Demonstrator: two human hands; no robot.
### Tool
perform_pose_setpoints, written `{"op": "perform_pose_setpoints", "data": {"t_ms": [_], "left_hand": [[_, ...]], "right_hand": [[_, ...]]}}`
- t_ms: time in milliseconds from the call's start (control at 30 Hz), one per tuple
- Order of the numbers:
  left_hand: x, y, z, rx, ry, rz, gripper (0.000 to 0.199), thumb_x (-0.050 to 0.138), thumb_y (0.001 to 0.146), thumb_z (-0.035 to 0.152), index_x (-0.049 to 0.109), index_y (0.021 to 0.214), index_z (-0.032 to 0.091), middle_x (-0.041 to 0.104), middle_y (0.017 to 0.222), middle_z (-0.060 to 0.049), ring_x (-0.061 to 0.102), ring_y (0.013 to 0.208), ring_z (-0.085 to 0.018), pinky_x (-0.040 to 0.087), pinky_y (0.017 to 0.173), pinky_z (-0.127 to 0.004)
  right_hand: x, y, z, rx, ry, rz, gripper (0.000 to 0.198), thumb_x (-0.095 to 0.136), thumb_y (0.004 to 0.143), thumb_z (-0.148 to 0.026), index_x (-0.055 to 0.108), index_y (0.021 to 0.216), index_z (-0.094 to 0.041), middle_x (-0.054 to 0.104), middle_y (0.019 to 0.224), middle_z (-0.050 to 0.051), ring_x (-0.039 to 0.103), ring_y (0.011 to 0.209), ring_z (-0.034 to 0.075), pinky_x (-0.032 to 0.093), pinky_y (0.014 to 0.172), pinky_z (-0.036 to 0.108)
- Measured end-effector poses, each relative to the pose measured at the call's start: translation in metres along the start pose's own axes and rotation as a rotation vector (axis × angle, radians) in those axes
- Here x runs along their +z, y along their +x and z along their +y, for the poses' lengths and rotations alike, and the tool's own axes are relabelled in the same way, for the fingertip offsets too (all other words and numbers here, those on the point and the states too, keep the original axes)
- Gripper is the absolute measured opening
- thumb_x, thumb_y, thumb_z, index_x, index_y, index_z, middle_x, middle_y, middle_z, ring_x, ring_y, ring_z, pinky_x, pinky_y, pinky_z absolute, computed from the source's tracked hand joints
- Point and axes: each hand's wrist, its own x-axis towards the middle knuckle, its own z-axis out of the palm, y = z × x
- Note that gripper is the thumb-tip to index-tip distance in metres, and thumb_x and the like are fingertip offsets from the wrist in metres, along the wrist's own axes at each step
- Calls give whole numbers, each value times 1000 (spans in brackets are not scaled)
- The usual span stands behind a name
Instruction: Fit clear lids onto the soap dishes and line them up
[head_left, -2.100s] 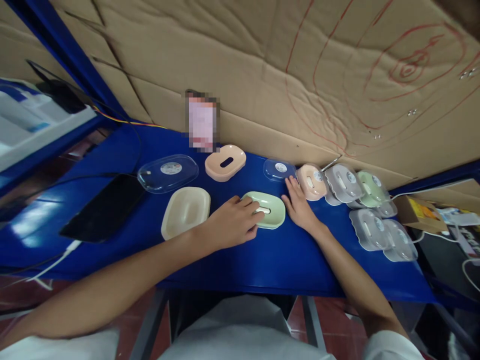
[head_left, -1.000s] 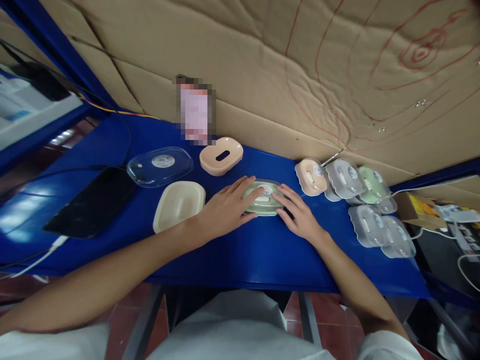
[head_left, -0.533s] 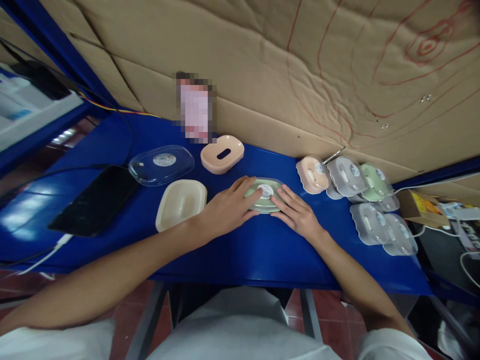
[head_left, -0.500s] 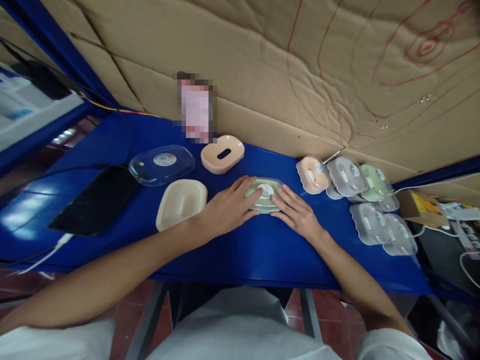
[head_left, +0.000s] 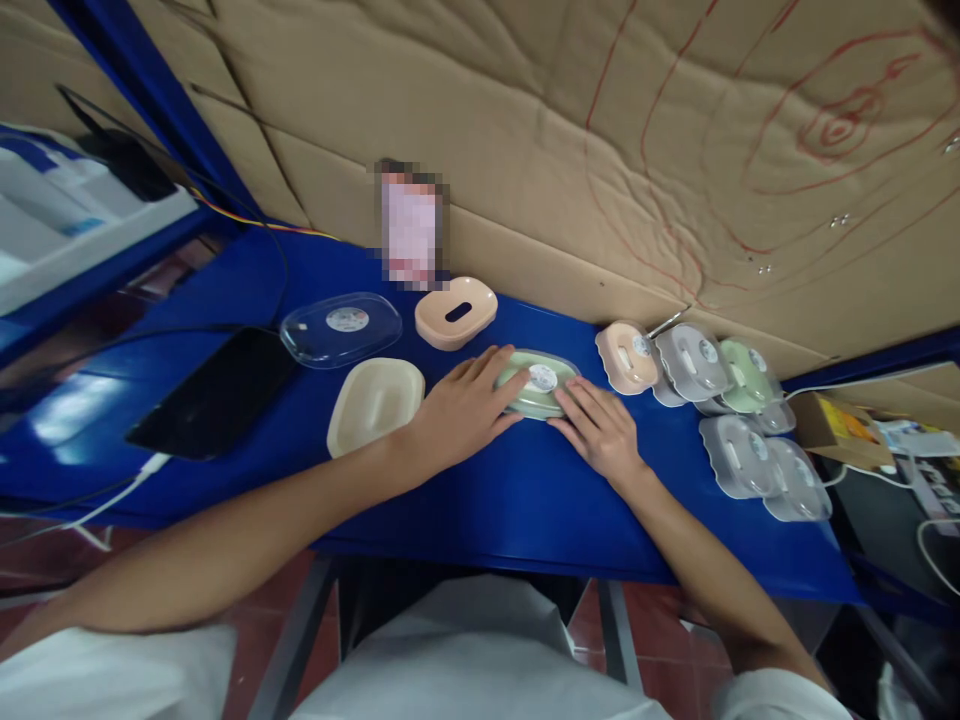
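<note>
A pale green soap box (head_left: 541, 380) with a clear lid and a round white label lies on the blue table between my hands. My left hand (head_left: 463, 405) grips its left end, fingers over the lid and thumb at the near edge. On the right end, my right hand (head_left: 601, 428) holds it with fingertips on the lid's edge and thumb low at the side. Left of it, partly behind my left forearm, sits a cream soap box base (head_left: 375, 400). A peach slotted tray piece (head_left: 456, 312) rests farther back, beside a loose clear lid (head_left: 341, 330) with a label.
Several lidded soap boxes in peach (head_left: 628, 358), grey (head_left: 690, 362) and green (head_left: 746, 375) are grouped at the right. A black phone (head_left: 214, 395) with a white cable lies left. A cardboard wall (head_left: 510, 130) backs the table; a small carton (head_left: 844, 430) stands far right.
The camera view has shifted slightly, so the items on the left appear farther right. Both hands stay on the green soap box, with only a slight shift of the right fingers.
</note>
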Motion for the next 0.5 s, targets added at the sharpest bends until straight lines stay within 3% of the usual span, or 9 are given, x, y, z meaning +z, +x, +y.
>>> {"op": "perform_pose_setpoints", "data": {"t_ms": [133,267,367,500], "left_hand": [[-29,-12,11,-296,259,-191,36,48,111,35,67,127,9,70,117,-24,72,107,-41,58,87,-51],[-29,-18,13,-367,262,-376,36,50,111,37,65,126,8,70,105,-21,74,89,-38,56,71,-43],[-19,-19,17,-211,159,-351,29,58,108,34,65,125,12,69,112,-20,74,97,-39,57,74,-43],[-6,-16,21,178,-73,-113,23,58,107,26,65,127,17,69,128,-16,73,110,-30,59,94,-43]], "right_hand": [[7,5,3,255,-136,-70,65,62,108,-32,40,169,-22,70,138,21,71,123,36,61,100,56],[8,8,3,314,-62,-94,77,54,110,-31,16,176,-23,56,155,24,58,143,39,57,109,60],[2,10,0,259,25,-98,78,52,110,-29,12,177,-28,48,165,20,50,153,37,50,120,61],[-7,12,-10,21,247,-180,73,52,109,-24,21,176,-29,53,165,14,49,155,31,44,128,57]]}}
